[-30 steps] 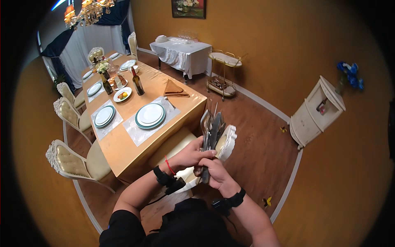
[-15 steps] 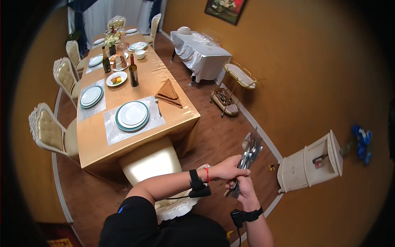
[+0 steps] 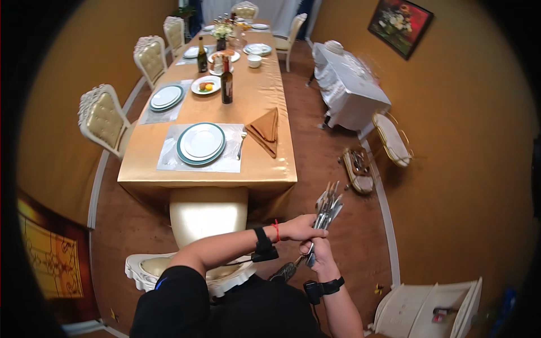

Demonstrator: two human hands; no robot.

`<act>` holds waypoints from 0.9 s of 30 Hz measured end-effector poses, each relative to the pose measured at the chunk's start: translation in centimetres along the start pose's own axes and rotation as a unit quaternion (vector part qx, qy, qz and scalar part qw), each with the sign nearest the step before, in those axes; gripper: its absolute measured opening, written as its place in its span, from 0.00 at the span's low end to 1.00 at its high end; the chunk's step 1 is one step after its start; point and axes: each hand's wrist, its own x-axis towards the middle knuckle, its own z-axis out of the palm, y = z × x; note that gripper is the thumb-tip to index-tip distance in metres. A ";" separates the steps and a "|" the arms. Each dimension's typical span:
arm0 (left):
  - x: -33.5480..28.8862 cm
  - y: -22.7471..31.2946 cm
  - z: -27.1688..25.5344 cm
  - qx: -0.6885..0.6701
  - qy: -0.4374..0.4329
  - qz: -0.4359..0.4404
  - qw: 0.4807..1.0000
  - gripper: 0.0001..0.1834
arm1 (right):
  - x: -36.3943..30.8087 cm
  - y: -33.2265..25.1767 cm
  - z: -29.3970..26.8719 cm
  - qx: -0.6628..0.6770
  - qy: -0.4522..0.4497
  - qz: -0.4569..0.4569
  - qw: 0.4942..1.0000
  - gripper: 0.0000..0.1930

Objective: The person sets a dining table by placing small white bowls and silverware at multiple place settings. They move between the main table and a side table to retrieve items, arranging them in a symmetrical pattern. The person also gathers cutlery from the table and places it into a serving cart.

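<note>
A bundle of silver cutlery (image 3: 326, 215) stands upright out of my two hands, its upper ends fanned out. My left hand (image 3: 300, 228), with a red string at the wrist, is closed around the bundle from the left. Just below it, my right hand (image 3: 320, 252) grips the lower part. Which pieces each hand bears cannot be told apart. On the table beyond, a stack of white plates on a teal-rimmed plate (image 3: 201, 143) sits on a silvery placemat (image 3: 169, 158). A single fork (image 3: 242, 145) lies at the mat's right edge, beside a folded brown napkin (image 3: 265, 132).
A cream chair (image 3: 208, 214) stands between me and the gold-covered table (image 3: 146, 174). Bottles, including a dark one (image 3: 226, 87), rise mid-table. To the right are a white-draped side table (image 3: 349, 84), a gold trolley (image 3: 393, 141) and a white cabinet (image 3: 420, 310).
My view has turned to the right-hand wall less and faces the table more squarely. Both hands still grip the cutlery, which sits slightly further left and lower in view.
</note>
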 end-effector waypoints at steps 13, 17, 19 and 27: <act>7.3 -11.4 -17.9 0.230 0.479 -0.149 0.834 0.28 | 13.7 -13.1 1.8 -0.142 -0.210 0.126 0.959 0.10; 9.3 -19.3 -26.1 0.269 0.547 -0.226 0.760 0.39 | 19.7 -15.6 2.2 -0.194 -0.238 0.139 0.942 0.09; 10.3 -21.9 -29.1 0.274 0.580 -0.220 0.735 0.39 | 21.9 -17.9 2.2 -0.244 -0.240 0.131 0.930 0.11; 14.2 -20.2 -32.6 0.242 0.570 -0.337 0.709 0.12 | 32.7 -23.1 3.7 -0.323 -0.235 0.116 0.910 0.10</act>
